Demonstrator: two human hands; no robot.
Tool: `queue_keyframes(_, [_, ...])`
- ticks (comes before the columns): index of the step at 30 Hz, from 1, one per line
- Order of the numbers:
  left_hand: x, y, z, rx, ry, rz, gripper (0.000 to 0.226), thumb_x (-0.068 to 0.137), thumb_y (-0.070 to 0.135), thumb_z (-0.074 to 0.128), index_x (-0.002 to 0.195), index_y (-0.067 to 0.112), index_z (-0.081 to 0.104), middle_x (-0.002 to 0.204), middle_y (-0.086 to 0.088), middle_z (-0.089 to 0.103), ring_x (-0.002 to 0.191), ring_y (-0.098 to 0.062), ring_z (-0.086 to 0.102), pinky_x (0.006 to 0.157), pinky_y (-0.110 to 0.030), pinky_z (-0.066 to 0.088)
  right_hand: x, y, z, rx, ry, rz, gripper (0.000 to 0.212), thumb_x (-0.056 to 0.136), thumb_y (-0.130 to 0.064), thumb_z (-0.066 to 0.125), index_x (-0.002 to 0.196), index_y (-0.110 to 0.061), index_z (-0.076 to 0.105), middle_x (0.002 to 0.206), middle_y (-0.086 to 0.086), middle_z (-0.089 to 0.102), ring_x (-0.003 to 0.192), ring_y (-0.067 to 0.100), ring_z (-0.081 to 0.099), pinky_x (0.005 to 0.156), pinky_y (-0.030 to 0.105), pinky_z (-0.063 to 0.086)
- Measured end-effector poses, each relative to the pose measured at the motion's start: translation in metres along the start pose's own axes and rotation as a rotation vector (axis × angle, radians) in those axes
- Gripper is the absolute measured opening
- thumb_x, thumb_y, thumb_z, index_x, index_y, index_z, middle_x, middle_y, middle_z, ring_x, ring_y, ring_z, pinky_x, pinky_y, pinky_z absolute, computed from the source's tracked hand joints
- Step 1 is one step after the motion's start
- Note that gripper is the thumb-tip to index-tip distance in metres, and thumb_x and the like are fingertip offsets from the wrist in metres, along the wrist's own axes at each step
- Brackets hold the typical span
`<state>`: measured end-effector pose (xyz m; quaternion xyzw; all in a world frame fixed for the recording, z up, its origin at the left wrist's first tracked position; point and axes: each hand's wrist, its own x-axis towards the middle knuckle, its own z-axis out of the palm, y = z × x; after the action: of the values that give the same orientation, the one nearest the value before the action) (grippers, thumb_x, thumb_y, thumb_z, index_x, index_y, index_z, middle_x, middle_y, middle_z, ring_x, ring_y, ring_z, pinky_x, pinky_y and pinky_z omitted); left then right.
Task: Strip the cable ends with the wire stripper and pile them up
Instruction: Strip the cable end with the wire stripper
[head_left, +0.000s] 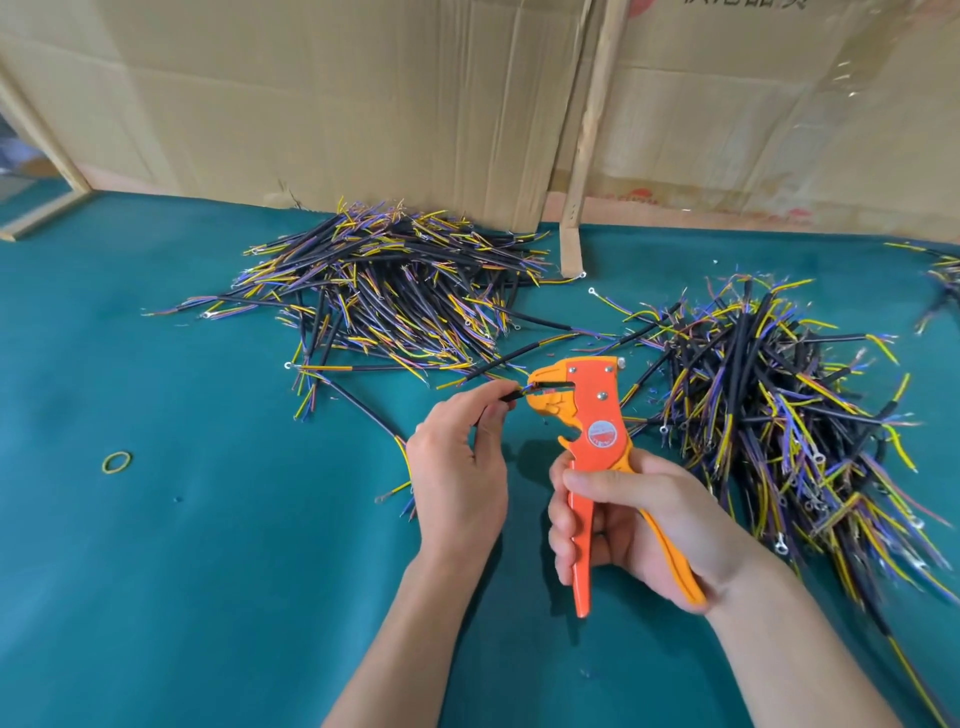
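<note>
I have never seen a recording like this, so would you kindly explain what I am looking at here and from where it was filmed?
There is no machine here: this is a person's two bare hands, filmed by one wide-angle camera worn on the head, looking forward and down. The right hand grips the handles of an orange wire stripper. The left hand pinches a short black cable and feeds its end into the stripper's head. On the green table lie two big heaps of similar cables, the left pile and the right pile. A rubber band lies on the left. Cardboard stands behind.
</note>
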<state>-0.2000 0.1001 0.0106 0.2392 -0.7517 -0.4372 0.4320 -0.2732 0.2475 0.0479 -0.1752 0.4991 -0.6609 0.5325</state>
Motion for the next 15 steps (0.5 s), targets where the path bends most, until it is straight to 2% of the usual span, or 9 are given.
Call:
queue_keyframes(3, [-0.0003,-0.0008,0.0,0.006,0.003,0.012,0.026,0.094,0.019,0.058,0.111,0.039,0.064,0.096,0.031,0.07,0.094,-0.008,0.069,0.087,-0.04,0.055,0.0004,0.0009,-0.0005,0.015,-0.003,-0.009,0.017,0.086,-0.015,0.072,0.091,-0.005,0.06,0.073,0.021,0.053,0.061,0.034,0.053,0.06,0.045,0.053])
queue_keyframes(7, [-0.0013,-0.0023,-0.0003,-0.007,0.004,0.003,0.023,0.094,0.016,0.059,0.103,0.032,0.073,0.094,0.032,0.07,0.094,-0.009,0.069,0.087,-0.037,0.055,0.0015,0.0025,-0.0013,0.027,-0.009,0.006,0.027,0.083,-0.021,0.077,0.09,-0.005,0.057,0.071,0.019,0.05,0.059,0.032,0.05,0.058,0.044,0.05])
queue_keyframes(10, [-0.0023,-0.0049,-0.0003,-0.03,0.004,-0.039,0.021,0.096,0.011,0.063,0.103,0.025,0.077,0.096,0.022,0.073,0.096,-0.008,0.069,0.088,-0.033,0.054,0.0022,0.0044,-0.0004,0.045,-0.011,0.008,0.027,0.083,-0.024,0.078,0.085,-0.006,0.058,0.07,0.018,0.048,0.056,0.031,0.049,0.056,0.042,0.048])
queue_keyframes(15, [-0.0016,-0.0044,-0.001,-0.077,-0.008,-0.093,0.022,0.097,0.008,0.063,0.103,0.026,0.076,0.096,0.013,0.076,0.096,-0.007,0.07,0.088,-0.024,0.052,0.0025,0.0053,0.002,0.094,-0.033,0.012,0.028,0.086,-0.028,0.076,0.083,-0.006,0.06,0.068,0.016,0.046,0.054,0.029,0.047,0.053,0.039,0.046])
